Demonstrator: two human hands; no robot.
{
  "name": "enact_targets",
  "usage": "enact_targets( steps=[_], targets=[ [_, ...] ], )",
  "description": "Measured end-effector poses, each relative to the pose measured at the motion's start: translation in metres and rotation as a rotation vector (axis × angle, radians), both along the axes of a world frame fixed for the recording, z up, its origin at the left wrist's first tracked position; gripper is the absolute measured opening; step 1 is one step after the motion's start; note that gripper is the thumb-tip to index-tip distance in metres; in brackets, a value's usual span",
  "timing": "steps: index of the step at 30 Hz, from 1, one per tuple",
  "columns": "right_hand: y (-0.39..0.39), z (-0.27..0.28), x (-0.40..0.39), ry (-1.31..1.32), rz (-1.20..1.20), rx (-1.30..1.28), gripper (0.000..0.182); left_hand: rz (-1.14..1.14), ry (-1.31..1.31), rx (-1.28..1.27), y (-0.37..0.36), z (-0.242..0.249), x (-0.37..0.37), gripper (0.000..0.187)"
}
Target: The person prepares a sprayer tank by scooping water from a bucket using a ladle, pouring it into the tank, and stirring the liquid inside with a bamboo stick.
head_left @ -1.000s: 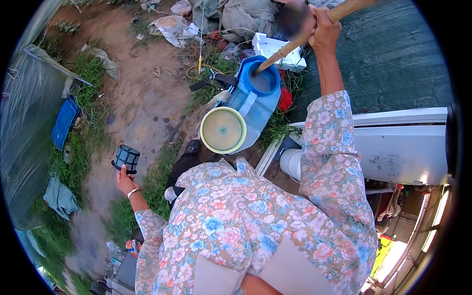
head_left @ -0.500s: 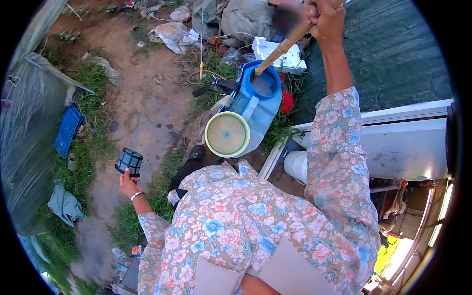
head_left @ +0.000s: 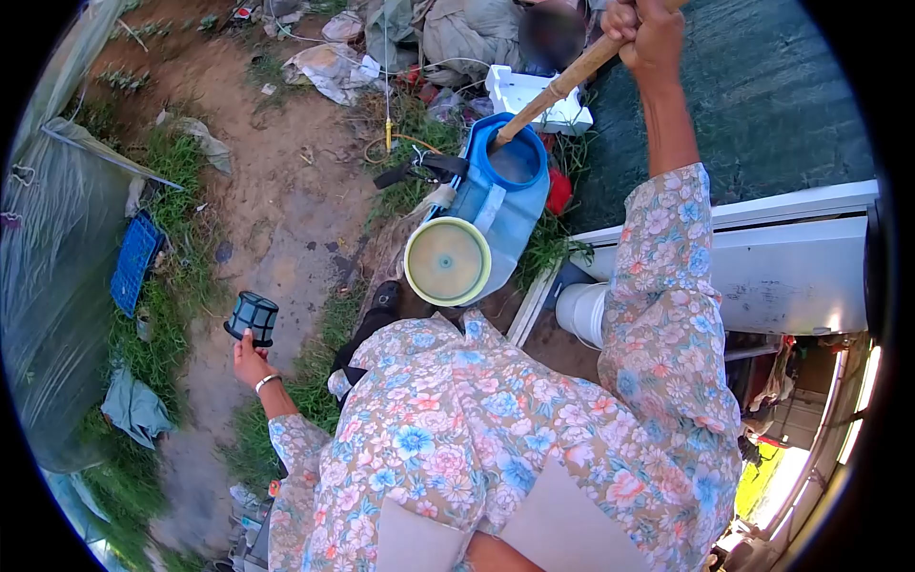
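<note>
My left hand (head_left: 252,362) is out to the left, fingers closed on the rim of a small dark strainer basket (head_left: 254,316) with mesh sides. Up at the top right, my right hand (head_left: 654,43) grips a wooden stick (head_left: 567,84). The stick slants down into the round blue mouth of a blue backpack sprayer tank (head_left: 515,214), where cloudy liquid shows; its lower end is hidden inside. On the near end of the tank sits a round pale cap (head_left: 446,261) with a yellow-green rim. A black strap (head_left: 419,170) lies beside the tank.
A white foam box (head_left: 538,100) stands behind the tank, near heaped bags (head_left: 472,38). White buckets (head_left: 581,313) are at the right, by a white frame. To the left are bare soil, grass, a blue crate (head_left: 136,262) and plastic sheeting (head_left: 62,315).
My right hand and the upper part of the stick have shifted slightly right and down. My left hand still holds the strainer basket in nearly the same place.
</note>
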State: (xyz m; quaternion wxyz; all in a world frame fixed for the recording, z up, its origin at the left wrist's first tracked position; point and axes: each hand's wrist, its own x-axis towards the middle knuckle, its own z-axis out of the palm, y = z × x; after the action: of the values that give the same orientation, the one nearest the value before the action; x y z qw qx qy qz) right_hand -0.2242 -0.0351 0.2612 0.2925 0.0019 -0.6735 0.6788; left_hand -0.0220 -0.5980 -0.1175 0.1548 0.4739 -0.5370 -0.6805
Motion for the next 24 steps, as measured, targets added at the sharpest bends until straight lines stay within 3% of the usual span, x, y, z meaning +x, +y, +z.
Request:
enact_targets(
  steps=[4, 7, 8, 11, 14, 17, 20, 24],
  targets=[
    [0.001, -0.001, 0.0, -0.103, 0.012, 0.037, 0.017, -0.005, -0.004, -0.007, -0.006, -0.003, -0.007, 0.019],
    [-0.021, 0.001, 0.007, -0.026, -0.109, 0.132, 0.017, -0.033, -0.005, -0.007, -0.004, 0.002, -0.016, 0.018],
    [-0.02, -0.001, 0.007, 0.008, -0.051, 0.124, 0.018, -0.022, -0.005, -0.015, -0.002, 0.003, -0.019, 0.02],
    [0.004, -0.011, 0.005, 0.088, 0.083, -0.099, 0.018, -0.021, 0.012, -0.019, 0.006, 0.012, -0.019, 0.021],
    [0.015, -0.008, 0.008, -0.023, 0.116, -0.127, 0.018, -0.077, 0.033, 0.009, 0.002, 0.006, -0.022, 0.017],
    [-0.007, 0.006, 0.016, -0.096, 0.021, 0.064, 0.019, -0.101, 0.046, 0.022, 0.002, 0.005, -0.024, 0.015],
    [-0.012, 0.004, 0.011, 0.035, -0.003, 0.127, 0.02, -0.081, 0.034, -0.001, 0.009, 0.01, -0.033, 0.014],
    [0.004, -0.003, 0.005, 0.027, 0.064, -0.067, 0.019, -0.083, 0.043, -0.003, 0.006, 0.006, -0.026, 0.014]
  ],
)
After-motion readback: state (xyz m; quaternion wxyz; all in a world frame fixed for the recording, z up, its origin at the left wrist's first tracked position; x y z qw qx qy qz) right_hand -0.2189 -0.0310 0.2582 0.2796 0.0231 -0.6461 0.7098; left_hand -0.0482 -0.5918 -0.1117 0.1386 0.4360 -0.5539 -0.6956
